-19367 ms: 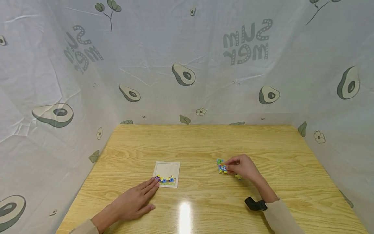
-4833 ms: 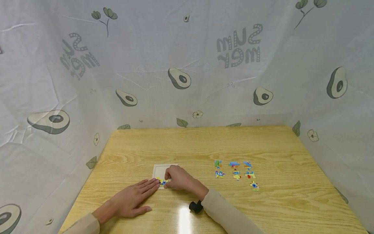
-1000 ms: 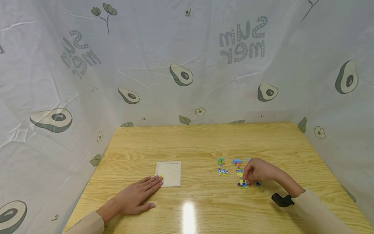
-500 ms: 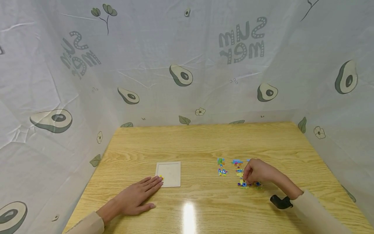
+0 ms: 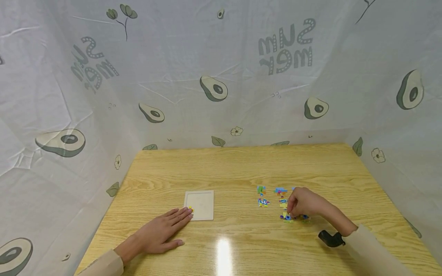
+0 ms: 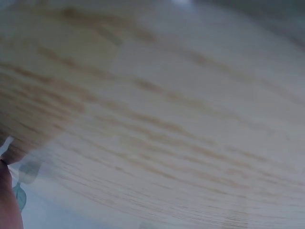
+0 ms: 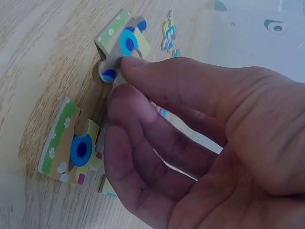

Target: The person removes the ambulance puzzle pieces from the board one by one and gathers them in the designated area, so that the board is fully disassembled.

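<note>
My left hand point(image 5: 157, 234) lies flat, fingers straight, its fingertips on the left side of a pale square puzzle tray point(image 5: 202, 205). A small yellow bit of a puzzle piece point(image 5: 190, 209) shows at those fingertips; the rest is hidden. To the right, my right hand point(image 5: 305, 201) pinches a jigsaw piece with a blue wheel point(image 7: 127, 40) between thumb and curled fingers, low at the table. A second blue-wheel jigsaw piece point(image 7: 62, 143) lies beside the fingers in the right wrist view. Mostly tabletop fills the left wrist view, with part of the hand at its left edge.
Behind the right hand lie several jigsaw pieces: a green one point(image 5: 261, 190), a blue one point(image 5: 280, 190), one with eyes point(image 5: 263, 202) and a yellow one point(image 5: 283, 201). The wooden table point(image 5: 207, 165) is enclosed by a patterned cloth point(image 5: 179, 115).
Since 4.8 seconds ago, my right hand has gone from the tray to the pieces at right, and a wheel piece left the tray. Over the last second both hands stay nearly still.
</note>
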Demonstrator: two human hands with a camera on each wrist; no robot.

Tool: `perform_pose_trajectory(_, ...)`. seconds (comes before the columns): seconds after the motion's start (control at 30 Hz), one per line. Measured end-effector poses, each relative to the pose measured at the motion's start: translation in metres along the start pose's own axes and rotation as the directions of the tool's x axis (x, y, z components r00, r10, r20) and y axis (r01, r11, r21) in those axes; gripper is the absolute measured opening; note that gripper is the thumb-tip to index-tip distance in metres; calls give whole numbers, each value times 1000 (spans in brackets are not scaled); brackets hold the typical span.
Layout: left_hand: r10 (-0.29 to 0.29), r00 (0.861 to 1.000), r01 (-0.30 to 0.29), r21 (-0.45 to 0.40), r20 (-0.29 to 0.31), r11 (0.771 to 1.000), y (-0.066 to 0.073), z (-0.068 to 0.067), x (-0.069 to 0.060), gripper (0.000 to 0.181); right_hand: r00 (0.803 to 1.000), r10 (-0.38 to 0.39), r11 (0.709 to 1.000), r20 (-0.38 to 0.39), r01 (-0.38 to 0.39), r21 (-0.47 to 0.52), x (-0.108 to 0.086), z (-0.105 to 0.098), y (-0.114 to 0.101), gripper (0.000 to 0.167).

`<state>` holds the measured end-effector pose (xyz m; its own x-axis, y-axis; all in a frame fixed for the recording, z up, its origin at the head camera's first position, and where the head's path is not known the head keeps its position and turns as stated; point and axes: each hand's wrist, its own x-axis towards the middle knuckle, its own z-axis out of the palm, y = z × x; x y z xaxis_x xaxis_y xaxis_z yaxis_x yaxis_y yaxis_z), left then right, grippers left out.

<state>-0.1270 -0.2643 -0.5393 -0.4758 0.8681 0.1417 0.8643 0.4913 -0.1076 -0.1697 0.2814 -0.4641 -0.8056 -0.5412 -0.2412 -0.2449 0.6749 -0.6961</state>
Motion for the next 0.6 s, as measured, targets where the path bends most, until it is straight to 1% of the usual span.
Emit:
perform_pose_trajectory(0.13, -3, 1000, 3, 6, -4, 1000, 1, 0, 0, 77, 1000, 0, 1000, 0, 0, -19, 0, 2, 0, 13)
perform_pose_trajectory(0.3, -6, 1000, 6, 4, -1, 1000, 1, -1, 1, 77, 1000, 23, 998, -18, -24, -61, 2, 4, 0, 16)
perform_pose_trajectory(0.6, 0, 1000, 0, -18, -6, 1000, 0, 0, 0, 76, 999, 37, 996, -21, -39, -84, 2, 4, -1, 17)
